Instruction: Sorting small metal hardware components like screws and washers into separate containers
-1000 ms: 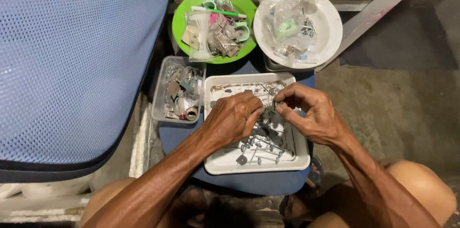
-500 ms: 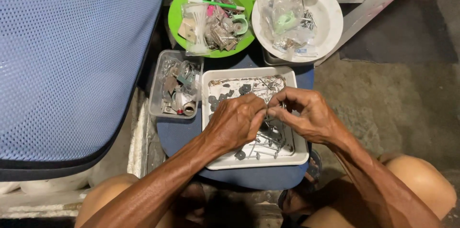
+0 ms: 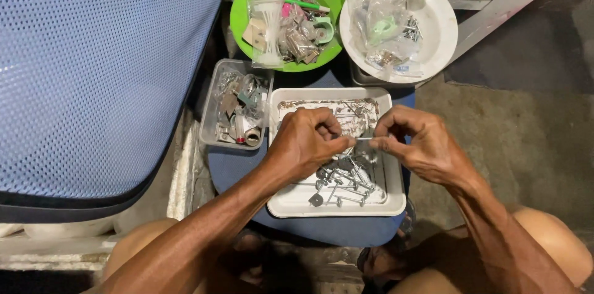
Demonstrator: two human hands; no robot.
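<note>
Seen from my head camera, both hands met over the white tray (image 3: pixel 396 204) on the blue stool seat (image 3: pixel 229 173). My left hand (image 3: pixel 306 142) and right hand (image 3: pixel 421 145) each pinched one end of a thin metal screw (image 3: pixel 365 139), fingertips closed on it, the rest of the fingers curled in. The screw hung just above the tray's loose heap of screws and washers (image 3: pixel 343 186), its long axis running nearly level from left to right; which end carried the head I could not tell, since fingers covered both. I judged it light, stiff and hard, smooth enough to slip, so a firm pinch at each end looked the surest hold. A clear bin of odd hardware (image 3: pixel 238 111) sat just left of the tray; a green bowl (image 3: pixel 241 12) and a white bowl (image 3: pixel 442 34), both holding bagged parts, stood beyond.
</note>
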